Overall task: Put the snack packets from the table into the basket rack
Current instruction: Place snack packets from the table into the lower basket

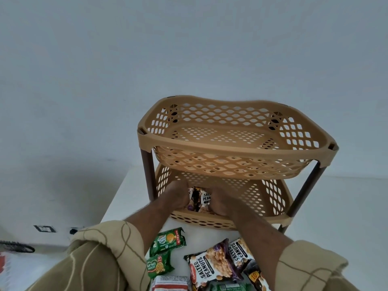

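A tan two-tier basket rack (237, 143) with brown legs stands on the white table (117, 200). Both my hands reach into its lower basket (270, 196). My left hand (176, 196) and my right hand (220, 201) together hold salted peanuts packets (202, 198) just above the lower basket's floor. The upper basket holds nothing. On the table in front lie a green Good Day packet (168, 240), a green Mom's Magic packet (158, 264) and two salted peanuts packets (210, 263) (241, 253).
A red-and-white packet (170, 285) and another green packet (228, 287) lie at the bottom edge. The table's left edge (111, 203) drops off to a floor with a wall socket (44, 228). A pale wall stands behind the rack.
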The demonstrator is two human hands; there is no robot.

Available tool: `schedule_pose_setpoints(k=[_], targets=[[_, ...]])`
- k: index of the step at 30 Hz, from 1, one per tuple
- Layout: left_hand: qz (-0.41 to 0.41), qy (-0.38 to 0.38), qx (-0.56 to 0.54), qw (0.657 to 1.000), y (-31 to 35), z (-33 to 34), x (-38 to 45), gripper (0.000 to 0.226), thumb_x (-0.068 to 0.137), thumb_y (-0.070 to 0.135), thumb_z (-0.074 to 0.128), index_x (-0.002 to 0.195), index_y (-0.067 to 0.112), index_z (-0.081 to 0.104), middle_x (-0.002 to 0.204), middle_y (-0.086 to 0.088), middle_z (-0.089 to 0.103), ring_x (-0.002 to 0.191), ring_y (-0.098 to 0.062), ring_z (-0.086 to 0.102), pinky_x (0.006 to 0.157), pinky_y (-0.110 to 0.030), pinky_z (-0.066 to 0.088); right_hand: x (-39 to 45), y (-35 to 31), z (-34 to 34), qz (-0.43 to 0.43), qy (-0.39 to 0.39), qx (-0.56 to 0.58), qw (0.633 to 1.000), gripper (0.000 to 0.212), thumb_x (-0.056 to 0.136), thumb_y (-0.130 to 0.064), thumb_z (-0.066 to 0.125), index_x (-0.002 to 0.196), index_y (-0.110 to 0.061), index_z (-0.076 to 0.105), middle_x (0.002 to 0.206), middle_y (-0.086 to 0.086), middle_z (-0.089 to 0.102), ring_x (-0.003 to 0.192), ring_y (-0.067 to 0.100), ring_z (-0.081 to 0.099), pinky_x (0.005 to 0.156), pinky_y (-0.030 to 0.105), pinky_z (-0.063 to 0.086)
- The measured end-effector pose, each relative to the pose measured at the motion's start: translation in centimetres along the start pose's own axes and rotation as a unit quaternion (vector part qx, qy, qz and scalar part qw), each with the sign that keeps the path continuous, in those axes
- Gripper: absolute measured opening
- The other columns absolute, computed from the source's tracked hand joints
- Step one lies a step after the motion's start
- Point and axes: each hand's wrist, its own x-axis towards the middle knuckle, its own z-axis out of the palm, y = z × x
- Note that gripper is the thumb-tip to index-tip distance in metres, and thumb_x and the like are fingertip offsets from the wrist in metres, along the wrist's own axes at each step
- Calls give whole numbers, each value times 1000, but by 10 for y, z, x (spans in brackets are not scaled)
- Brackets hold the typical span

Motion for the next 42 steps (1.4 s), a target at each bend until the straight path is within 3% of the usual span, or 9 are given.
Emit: schedule_pose_setpoints(k=[4, 7, 11, 16, 21, 28, 35, 39, 42], targets=[[37, -1, -19, 999, -1, -6, -11, 44, 81, 12, 70, 124, 14, 60, 121, -8, 64, 95, -21, 60, 68, -27, 47, -16, 3, -11, -24, -16, 13, 1000, 67, 90, -19, 70, 149, -18, 39, 153, 8, 40, 132, 28, 45, 106, 33, 40], [79, 3, 28, 997, -2, -15, -24, 49, 80, 27, 69, 127, 19, 59, 123, -6, 64, 101, -24, 63, 75, -31, 53, -30, 4, -23, -52, -3, -7, 999, 58, 90, -17, 69, 144, -16, 47, 146, 9, 49, 121, 28, 53, 99, 36, 47], [124, 82, 17, 989, -8, -22, -58, 43, 83, 35, 61, 126, 27, 60, 132, 1, 59, 118, -23, 56, 88, -34, 50, -56, 3, -33, -90, 62, -1, 994, 47, 93, -21, 64, 139, -18, 53, 132, 7, 60, 99, 20, 59, 80, 27, 45], [163, 210, -12, 964, -30, -6, -118, 23, 85, 30, 60, 107, 29, 67, 112, 8, 61, 107, -16, 52, 85, -32, 47, -101, -2, -26, -104, 169, -23, 980, 38, 93, -33, 60, 129, -21, 60, 91, 6, 64, 78, 17, 56, 78, 32, 52], [92, 155, -26, 983, -80, 22, -161, 28, 87, 15, 57, 103, 35, 69, 111, 14, 62, 104, -11, 55, 84, -26, 48, -151, -2, -6, -186, 262, -70, 944, 28, 96, -31, 54, 121, -22, 60, 113, -1, 56, 102, 18, 54, 83, 34, 49], [100, 13, 61, 993, -108, 47, -186, 42, 96, 22, 51, 135, 38, 53, 139, 6, 51, 123, -18, 48, 100, -32, 43, -187, -6, 33, -217, 201, -46, 954, 34, 96, -32, 54, 128, -23, 58, 127, -4, 56, 117, 17, 51, 93, 33, 44], [61, 50, 75, 994, -116, 56, -198, 43, 89, 43, 63, 130, 37, 54, 129, 7, 59, 114, -16, 55, 92, -32, 48, -203, -9, 73, -236, 72, -39, 968, 35, 96, -33, 55, 130, -25, 57, 121, -2, 58, 110, 18, 54, 92, 33, 46], [7, 48, 59, 997, -126, 56, -205, 43, 87, 41, 65, 128, 34, 52, 122, 6, 64, 107, -16, 61, 88, -30, 48, -208, -20, 99, -233, 13, -27, 972, 35, 91, -31, 62, 124, -19, 64, 113, 4, 66, 98, 20, 58, 83, 29, 46], [-19, 50, 26, 998, -132, 55, -209, 44, 88, 39, 64, 129, 32, 51, 125, 5, 64, 108, -15, 60, 89, -30, 48, -211, -26, 119, -213, -29, -10, 977, 46, 88, -37, 66, 130, -20, 60, 122, 4, 65, 107, 20, 60, 85, 27, 44]])
